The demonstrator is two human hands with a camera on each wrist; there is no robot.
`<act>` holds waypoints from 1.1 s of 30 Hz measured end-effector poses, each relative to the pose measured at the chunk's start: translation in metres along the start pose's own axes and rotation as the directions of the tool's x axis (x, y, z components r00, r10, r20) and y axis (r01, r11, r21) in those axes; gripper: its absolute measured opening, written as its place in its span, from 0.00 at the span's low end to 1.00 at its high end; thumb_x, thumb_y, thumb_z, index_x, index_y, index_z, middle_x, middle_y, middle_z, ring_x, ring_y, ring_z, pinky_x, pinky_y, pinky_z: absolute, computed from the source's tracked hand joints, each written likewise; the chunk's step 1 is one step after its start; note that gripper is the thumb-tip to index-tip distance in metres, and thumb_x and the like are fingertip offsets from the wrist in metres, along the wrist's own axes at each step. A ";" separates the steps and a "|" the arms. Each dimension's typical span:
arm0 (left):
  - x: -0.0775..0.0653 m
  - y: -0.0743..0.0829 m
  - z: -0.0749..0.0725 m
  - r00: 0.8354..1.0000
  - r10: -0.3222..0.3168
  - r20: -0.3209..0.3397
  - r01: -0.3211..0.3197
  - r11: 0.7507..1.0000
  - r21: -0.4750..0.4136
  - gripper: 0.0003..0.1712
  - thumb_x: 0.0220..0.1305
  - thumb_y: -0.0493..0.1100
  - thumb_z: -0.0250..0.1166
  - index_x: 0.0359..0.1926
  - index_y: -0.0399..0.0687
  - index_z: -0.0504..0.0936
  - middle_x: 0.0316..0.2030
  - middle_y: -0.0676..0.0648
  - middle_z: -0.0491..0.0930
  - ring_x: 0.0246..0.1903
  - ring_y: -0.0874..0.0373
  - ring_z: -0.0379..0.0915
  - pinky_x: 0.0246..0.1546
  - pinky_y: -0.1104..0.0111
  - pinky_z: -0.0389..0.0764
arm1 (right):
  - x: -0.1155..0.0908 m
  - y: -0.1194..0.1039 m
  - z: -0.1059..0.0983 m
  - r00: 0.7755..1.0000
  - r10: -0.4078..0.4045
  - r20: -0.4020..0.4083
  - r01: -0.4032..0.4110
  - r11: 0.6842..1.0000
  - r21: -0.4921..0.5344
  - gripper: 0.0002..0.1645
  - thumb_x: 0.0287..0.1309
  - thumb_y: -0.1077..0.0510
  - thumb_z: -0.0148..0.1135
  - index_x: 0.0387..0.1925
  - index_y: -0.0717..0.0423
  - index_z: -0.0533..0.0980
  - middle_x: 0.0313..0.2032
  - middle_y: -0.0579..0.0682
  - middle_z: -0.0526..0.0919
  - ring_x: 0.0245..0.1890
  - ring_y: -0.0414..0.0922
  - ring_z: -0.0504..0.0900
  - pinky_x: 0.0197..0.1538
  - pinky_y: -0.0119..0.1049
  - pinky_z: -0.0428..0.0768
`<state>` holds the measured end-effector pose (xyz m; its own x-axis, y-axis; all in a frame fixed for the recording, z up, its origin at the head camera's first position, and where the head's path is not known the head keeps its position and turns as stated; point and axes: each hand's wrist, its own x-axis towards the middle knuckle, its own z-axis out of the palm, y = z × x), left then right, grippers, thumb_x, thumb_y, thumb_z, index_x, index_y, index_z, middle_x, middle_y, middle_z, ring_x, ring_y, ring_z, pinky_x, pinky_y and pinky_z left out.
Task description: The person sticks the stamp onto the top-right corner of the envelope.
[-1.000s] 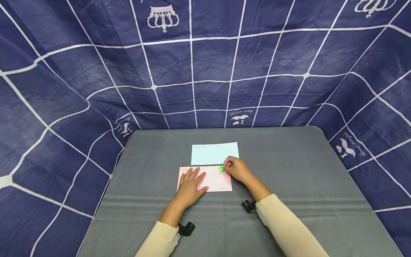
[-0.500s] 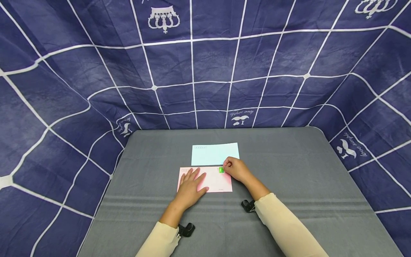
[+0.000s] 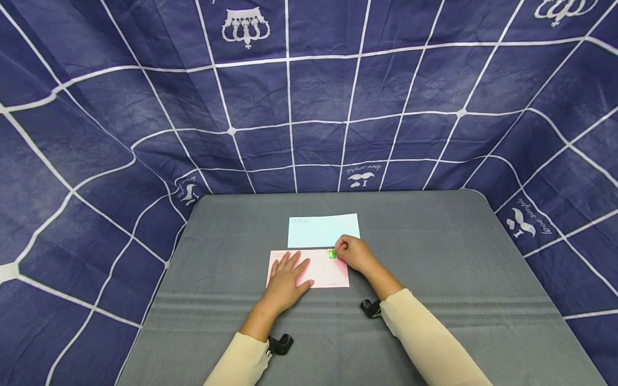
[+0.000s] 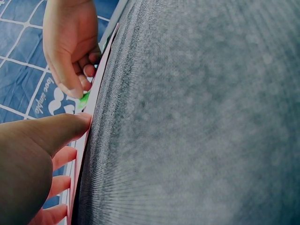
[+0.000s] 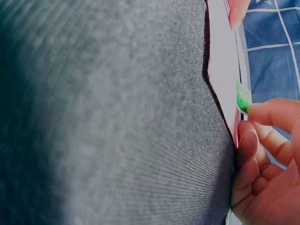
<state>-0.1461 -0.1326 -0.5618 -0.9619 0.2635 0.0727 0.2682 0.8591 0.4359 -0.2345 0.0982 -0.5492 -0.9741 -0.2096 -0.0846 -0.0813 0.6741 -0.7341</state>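
Note:
A pink envelope (image 3: 323, 276) lies flat on the grey cloth, printed with small boxes at its upper left. My left hand (image 3: 284, 284) rests on its left part, fingers spread and straight. At the envelope's upper right corner my right hand (image 3: 354, 253) pinches a small green stamp (image 3: 331, 254) by its right edge. In the right wrist view the stamp (image 5: 243, 97) stands tilted up from the paper, thumb and forefinger on one edge. The left wrist view shows the right hand (image 4: 75, 51) bent over the stamp (image 4: 83, 100), beyond my left thumb.
A pale blue envelope (image 3: 321, 231) lies just behind the pink one, its lower right corner overlapped by the right hand. Grey cloth (image 3: 434, 241) covers the table. Blue curtains (image 3: 318, 91) with white lines stand at the back and both sides.
The stamp and the right hand's fingers have shifted slightly left along the envelope's top edge. The left hand stays in place.

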 end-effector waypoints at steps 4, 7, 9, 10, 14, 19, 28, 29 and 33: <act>0.000 -0.001 0.001 1.000 0.004 -0.002 -0.004 1.000 0.001 0.35 0.65 0.58 0.67 0.69 0.52 0.75 0.74 0.41 0.65 0.77 0.36 0.52 0.73 0.34 0.52 | 0.001 0.000 0.000 1.000 0.003 0.000 -0.003 1.000 -0.001 0.04 0.60 0.59 0.65 0.29 0.51 0.79 0.24 0.44 0.79 0.24 0.39 0.73 0.33 0.31 0.71; 0.000 0.000 0.001 1.000 0.010 -0.005 -0.010 1.000 0.000 0.34 0.64 0.57 0.67 0.69 0.51 0.76 0.74 0.40 0.65 0.76 0.36 0.53 0.72 0.34 0.52 | 0.001 0.000 0.001 1.000 0.010 0.001 -0.010 1.000 0.006 0.04 0.60 0.58 0.66 0.29 0.51 0.79 0.24 0.44 0.79 0.24 0.39 0.73 0.32 0.31 0.71; 0.000 0.000 0.000 1.000 0.010 -0.003 -0.010 1.000 0.002 0.34 0.64 0.57 0.67 0.69 0.51 0.76 0.74 0.40 0.65 0.76 0.36 0.53 0.72 0.34 0.53 | 0.002 0.000 0.001 1.000 0.011 0.001 -0.011 1.000 0.008 0.04 0.60 0.58 0.66 0.29 0.51 0.79 0.24 0.44 0.79 0.24 0.39 0.73 0.32 0.31 0.71; 0.000 0.000 0.000 1.000 0.012 -0.005 -0.012 1.000 0.002 0.34 0.64 0.57 0.67 0.68 0.50 0.76 0.74 0.40 0.66 0.76 0.36 0.53 0.72 0.34 0.53 | 0.002 0.000 0.001 1.000 0.009 0.000 -0.009 1.000 0.009 0.04 0.60 0.58 0.66 0.29 0.51 0.79 0.24 0.44 0.79 0.24 0.39 0.73 0.32 0.31 0.71; 0.000 0.000 -0.001 1.000 0.001 0.010 -0.001 1.000 0.002 0.35 0.65 0.57 0.67 0.69 0.52 0.75 0.74 0.41 0.65 0.77 0.36 0.52 0.73 0.35 0.52 | 0.002 0.000 0.002 1.000 0.001 -0.004 -0.001 1.000 0.005 0.04 0.60 0.59 0.65 0.29 0.52 0.79 0.23 0.44 0.79 0.23 0.39 0.73 0.31 0.31 0.71; 0.001 0.000 -0.001 1.000 -0.005 0.016 0.005 1.000 -0.001 0.35 0.65 0.58 0.67 0.70 0.52 0.75 0.75 0.41 0.64 0.77 0.37 0.51 0.73 0.35 0.51 | 0.001 0.001 0.002 1.000 0.009 -0.003 -0.009 1.000 -0.007 0.04 0.60 0.59 0.65 0.29 0.51 0.79 0.24 0.44 0.80 0.23 0.39 0.73 0.31 0.31 0.71; 0.000 0.000 0.001 1.000 -0.001 0.007 0.001 1.000 0.000 0.34 0.65 0.58 0.67 0.69 0.52 0.75 0.74 0.41 0.65 0.77 0.37 0.52 0.73 0.35 0.52 | 0.001 0.001 0.003 1.000 0.000 -0.004 0.000 1.000 -0.015 0.05 0.60 0.59 0.65 0.28 0.51 0.79 0.23 0.44 0.79 0.23 0.39 0.73 0.31 0.31 0.70; 0.000 -0.001 0.001 1.000 -0.002 0.009 0.002 1.000 -0.001 0.35 0.65 0.58 0.66 0.69 0.52 0.75 0.75 0.41 0.64 0.77 0.37 0.51 0.73 0.35 0.51 | 0.001 0.001 0.003 1.000 -0.001 -0.005 0.001 1.000 -0.016 0.05 0.60 0.59 0.65 0.28 0.51 0.79 0.23 0.44 0.79 0.23 0.39 0.73 0.31 0.31 0.71; 0.000 -0.001 0.001 1.000 0.006 0.006 -0.006 1.000 -0.002 0.35 0.65 0.58 0.67 0.69 0.51 0.75 0.74 0.40 0.65 0.77 0.36 0.52 0.73 0.34 0.52 | 0.001 0.001 0.003 1.000 -0.003 0.000 0.003 1.000 -0.013 0.05 0.60 0.60 0.65 0.28 0.51 0.79 0.22 0.44 0.79 0.22 0.39 0.73 0.30 0.31 0.70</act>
<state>-0.1466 -0.1331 -0.5631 -0.9601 0.2709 0.0699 0.2736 0.8568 0.4370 -0.2349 0.0963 -0.5517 -0.9739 -0.2116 -0.0823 -0.0871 0.6828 -0.7254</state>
